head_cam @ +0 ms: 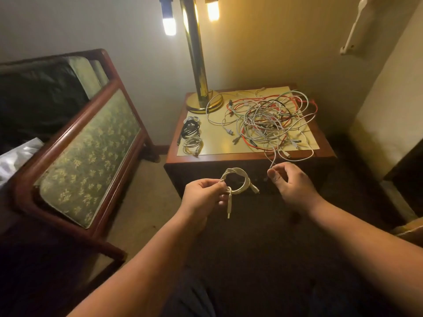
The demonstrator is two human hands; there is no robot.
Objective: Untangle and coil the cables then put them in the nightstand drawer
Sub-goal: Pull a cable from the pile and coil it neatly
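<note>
While the left hand [201, 193] grips a coiled white cable [238, 179] in front of the nightstand [206, 167], its fingers [212, 183] are curled round the bottom of the loop, and one plug [229, 209] hangs down below them. To the right of the coil and apart from it, the right hand [290, 184] pinches the end of a loose white cable [273, 160] between thumb and forefinger. This cable runs up over the front edge of the worktop [215, 138] into a tangle of white, red, green and black cables [270, 120] covering its right half. Three small coiled cables [192, 133], two white and one black, lie in a row along the left edge. A brass lamp base [203, 104] stands at the back left corner, with one white strand looped over it. An upholstered armchair [91, 152] stands left of the nightstand.
</note>
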